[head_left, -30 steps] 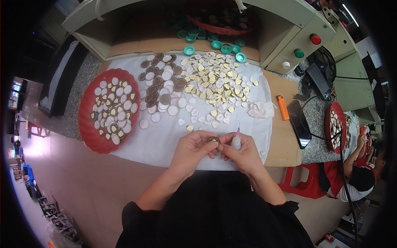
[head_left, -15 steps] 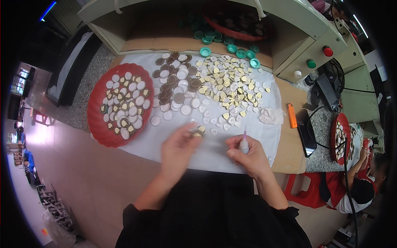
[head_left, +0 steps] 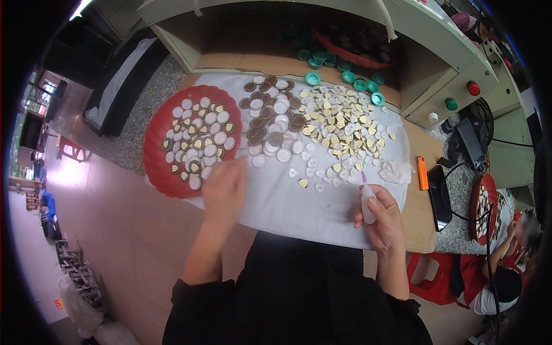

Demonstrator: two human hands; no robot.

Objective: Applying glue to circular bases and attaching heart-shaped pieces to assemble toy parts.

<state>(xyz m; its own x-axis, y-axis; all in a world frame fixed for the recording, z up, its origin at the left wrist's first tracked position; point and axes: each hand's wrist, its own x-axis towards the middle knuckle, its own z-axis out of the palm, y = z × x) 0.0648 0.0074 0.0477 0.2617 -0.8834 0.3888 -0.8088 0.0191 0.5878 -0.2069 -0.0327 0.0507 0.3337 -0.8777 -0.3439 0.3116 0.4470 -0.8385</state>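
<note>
My left hand [head_left: 225, 188] is blurred from motion and sits at the right rim of a red round tray [head_left: 156, 150] filled with white caps, several with gold pieces in them. Whether it holds a piece I cannot tell. My right hand [head_left: 384, 215] grips a small white squeeze bottle [head_left: 367, 202] with its pink tip pointing up. Both hands are over a white cloth [head_left: 287, 204]. On the cloth lie a cluster of white and brown round caps [head_left: 273, 123] and a heap of small gold heart-shaped pieces [head_left: 339, 129].
Teal caps [head_left: 345, 75] line the cloth's far edge under a cream machine housing with red and green buttons [head_left: 460, 96]. An orange lighter [head_left: 422, 173] and a dark phone [head_left: 440, 198] lie at the right. Another person sits at the far right by a red tray [head_left: 482, 207].
My left hand has moved left from the cloth's middle to the red tray. My right hand with the bottle has stayed near the cloth's right front.
</note>
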